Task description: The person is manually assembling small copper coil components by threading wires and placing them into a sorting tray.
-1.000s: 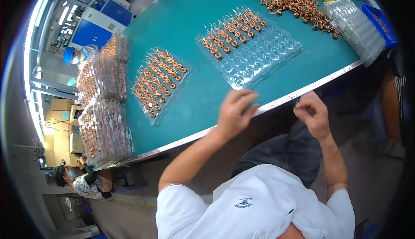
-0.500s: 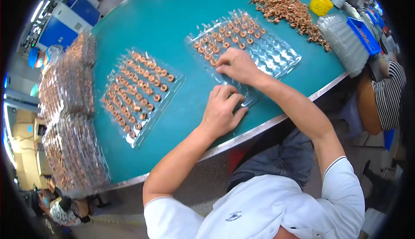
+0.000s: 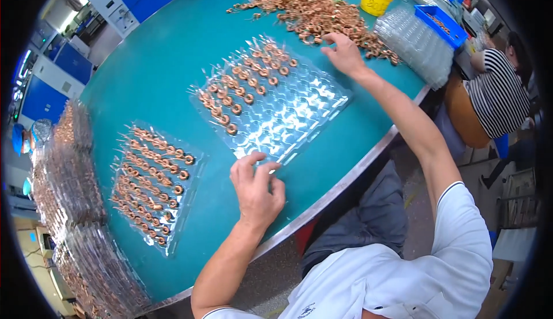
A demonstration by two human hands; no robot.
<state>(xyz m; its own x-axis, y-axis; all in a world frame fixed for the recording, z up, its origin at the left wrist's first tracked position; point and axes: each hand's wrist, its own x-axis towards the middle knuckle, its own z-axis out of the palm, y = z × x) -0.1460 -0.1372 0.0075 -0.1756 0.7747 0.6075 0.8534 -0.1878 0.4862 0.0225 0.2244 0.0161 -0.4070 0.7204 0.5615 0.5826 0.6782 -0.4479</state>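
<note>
In front of me lies a clear plastic tray, its far-left rows filled with copper-wound ring coils whose wire leads stick out. At the tray's near corner is my left hand, fingers bent and apart, fingertips touching or just over the rim. My right hand is at the near edge of a heap of loose copper coils. Its thumb and forefinger are apart beside the coils, and I see nothing held between them.
A second tray of coils lies to the left, beside tall stacks of filled trays. Stacked clear trays, a yellow tub and a blue bin stand at the right. A person in a striped top sits beyond.
My right hand has moved from the tray's coil rows to the loose heap. My left hand stays by the tray's near edge, its fingers more spread. The whole view has shifted.
</note>
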